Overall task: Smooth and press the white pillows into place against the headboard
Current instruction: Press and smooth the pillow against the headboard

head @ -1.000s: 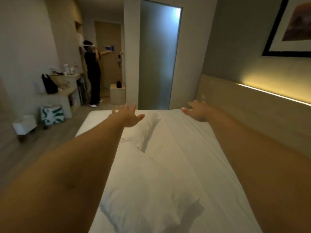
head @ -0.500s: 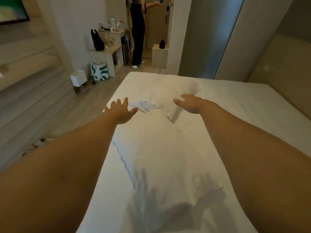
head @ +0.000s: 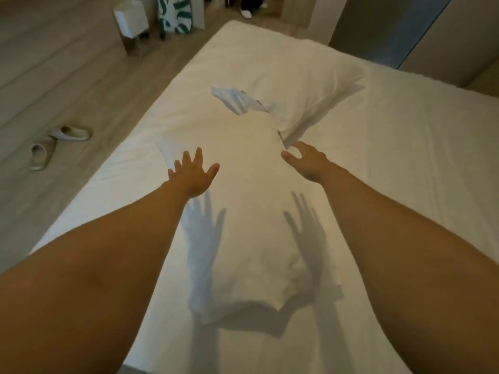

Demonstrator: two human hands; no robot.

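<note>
**Reaching for the near pillow**

Both my arms stretch out over the bed (head: 405, 184). My left hand (head: 193, 172) is spread flat, fingers splayed, holding nothing; it hovers over the left side of the near pillow (head: 248, 225), its shadow falling on the fabric below. My right hand (head: 306, 161) is open too, fingers loosely curled and empty, just beside the corner of the far pillow (head: 302, 85) at 1 o'clock.

The near pillow lies lengthwise down the middle of the mattress, running from 6 o'clock towards 12, its far end overlapping the other pillow. I judge I am at the very start: neither pillow is set in place yet. Next I need to bring both palms down onto the near pillow, then take it to the headboard.

The headboard itself is out of view. I cannot tell whether my right fingertips touch the far pillow's corner. A pair of slippers (head: 54, 144) sits on the floor at 9 o'clock.
</note>
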